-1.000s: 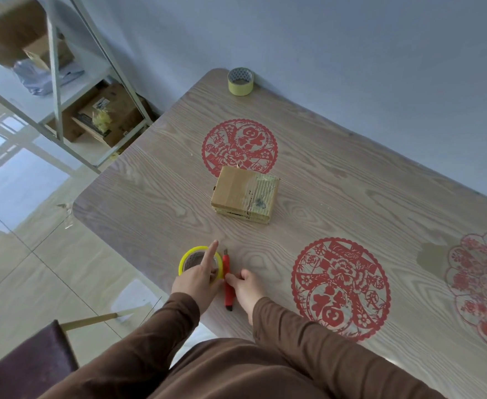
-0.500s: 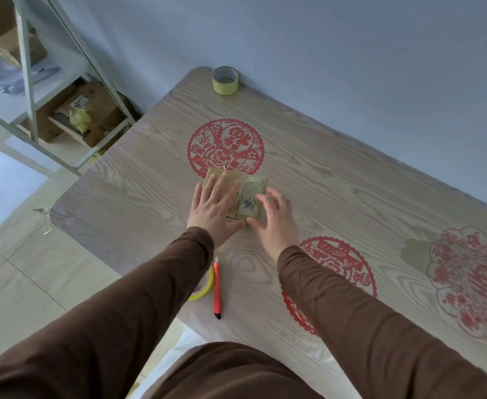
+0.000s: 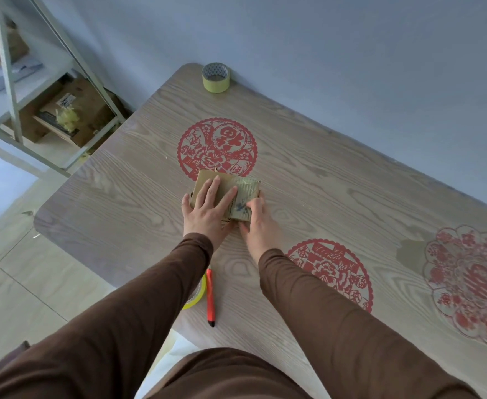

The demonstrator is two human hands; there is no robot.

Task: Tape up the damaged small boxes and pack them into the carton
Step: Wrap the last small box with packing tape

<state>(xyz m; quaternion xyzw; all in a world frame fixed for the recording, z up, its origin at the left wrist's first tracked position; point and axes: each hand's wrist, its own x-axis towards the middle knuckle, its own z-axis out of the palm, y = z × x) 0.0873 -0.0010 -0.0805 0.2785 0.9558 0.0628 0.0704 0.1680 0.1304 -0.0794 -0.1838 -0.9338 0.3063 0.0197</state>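
Note:
A small brown cardboard box [image 3: 246, 187], partly wrapped in tape, lies on the wooden table [image 3: 337, 191] just below a red paper-cut circle. My left hand [image 3: 209, 210] lies flat on its top with straight fingers. My right hand [image 3: 259, 223] grips the box's right near corner, fingers curled over the edge. Near the table's front edge a yellow tape roll [image 3: 197, 295] is half hidden under my left sleeve, with a red utility knife [image 3: 210, 298] beside it. No carton is in view on the table.
A second tape roll [image 3: 215, 77] stands at the table's far corner by the wall. A metal shelf [image 3: 9, 82] with cardboard boxes [image 3: 72, 110] stands to the left on the tiled floor. Red paper-cut decorations [image 3: 331, 272] mark the tabletop.
Both hands left the yellow tape roll and the red knife at the front edge and reached forward onto the small box. My right hand has now closed on its corner.

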